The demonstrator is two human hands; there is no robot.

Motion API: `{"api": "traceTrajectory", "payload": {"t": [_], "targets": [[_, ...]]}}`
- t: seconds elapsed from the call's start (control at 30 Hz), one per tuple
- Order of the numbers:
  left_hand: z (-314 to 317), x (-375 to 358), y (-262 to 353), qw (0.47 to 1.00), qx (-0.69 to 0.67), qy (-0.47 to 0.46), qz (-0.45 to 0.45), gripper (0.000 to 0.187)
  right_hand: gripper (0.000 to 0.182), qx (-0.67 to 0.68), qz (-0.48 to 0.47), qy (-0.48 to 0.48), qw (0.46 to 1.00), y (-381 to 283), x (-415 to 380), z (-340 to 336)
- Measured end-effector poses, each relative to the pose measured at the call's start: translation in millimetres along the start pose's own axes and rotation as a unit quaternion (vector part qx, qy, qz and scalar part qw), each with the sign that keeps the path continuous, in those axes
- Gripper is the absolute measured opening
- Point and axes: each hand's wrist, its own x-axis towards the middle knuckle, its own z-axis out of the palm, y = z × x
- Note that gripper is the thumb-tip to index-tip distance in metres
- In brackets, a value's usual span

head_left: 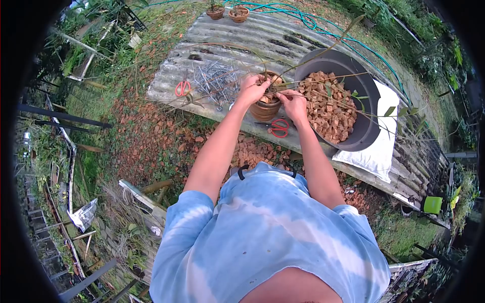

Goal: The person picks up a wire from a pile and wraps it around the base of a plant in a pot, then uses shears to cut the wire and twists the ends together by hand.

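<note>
A terracotta pot (264, 112) holding brown chunks and a long-stemmed plant (323, 48) stands on the corrugated bench in front of me. My left hand (252, 90) is closed at the pot's left side, fingers pinched around the base of the plant. At the right rim, my right hand (294, 105) is closed too, its fingertips together over the chunks; what they grip is too small to make out. Red-handled scissors (279, 128) lie just below the pot. A large dark tub (371, 108) of cut brown chunks (328, 108) stands right of my right hand.
Metal wire pieces (216, 81) are heaped left of the pot, beside a second pair of red-handled scissors (183, 88). A white sack (386, 131) lies partly under the tub. Two small pots (238, 14) and a green hose (308, 20) are at the far edge.
</note>
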Motion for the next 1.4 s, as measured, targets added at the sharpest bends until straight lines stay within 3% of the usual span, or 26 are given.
{"api": "traceTrajectory", "payload": {"t": [0.23, 0.43, 0.53, 0.57, 0.67, 0.77, 1.07, 1.17, 1.27, 1.37, 1.4], "targets": [[9.9, -5.1, -5.2, 0.995, 0.04, 0.078, 0.05, 0.042, 0.018, -0.006, 0.029, 0.018, 0.999, -9.1, -7.2, -0.2], [7.5, -4.6, -1.9, 0.995, 0.04, 0.07, 0.059, 0.044, 0.019, 0.047, -0.028, 0.119, 0.991, 5.1, -25.3, 17.2], [6.7, -14.8, 6.3, 0.997, 0.032, 0.066, 0.021, 0.05, 0.019, 0.019, -0.023, 0.167, 0.986, -3.3, -40.1, 13.2], [7.9, -15.8, 7.0, 0.997, 0.035, 0.07, 0.023, 0.054, 0.018, -0.002, 0.004, 0.144, 0.99, 6.2, -38.1, 12.6], [16.5, -2.5, -12.0, 0.994, 0.034, 0.069, 0.082, 0.054, 0.017, -0.011, -0.075, 0.156, 0.985, 7.2, -43.4, 14.0], [12.2, -2.8, -12.3, 0.997, 0.043, 0.037, 0.044, 0.059, 0.017, -0.074, -0.146, 0.175, 0.971, 8.3, -47.5, 12.0], [9.7, -6.5, -1.7, 1.0, 0.023, 0.003, -0.015, 0.059, 0.018, -0.131, -0.19, 0.141, 0.963, 22.9, -48.6, 6.2], [9.2, -1.1, -7.4, 0.999, 0.034, -0.008, 0.029, 0.057, 0.021, -0.058, -0.112, 0.134, 0.983, 25.8, -51.2, 9.9], [14.8, -2.6, -8.4, 1.0, 0.026, 0.008, 0.009, 0.053, 0.022, 0.078, -0.053, 0.167, 0.981, 22.2, -53.0, 17.0], [14.1, -2.9, -5.7, 1.0, 0.018, 0.013, 0.003, 0.048, 0.021, 0.033, 0.015, 0.132, 0.991, 12.2, -53.9, 6.6], [14.8, -1.2, -7.5, 1.0, 0.026, 0.014, 0.009, 0.048, 0.021, 0.024, -0.006, 0.14, 0.99, 14.5, -53.0, 7.2]]}}
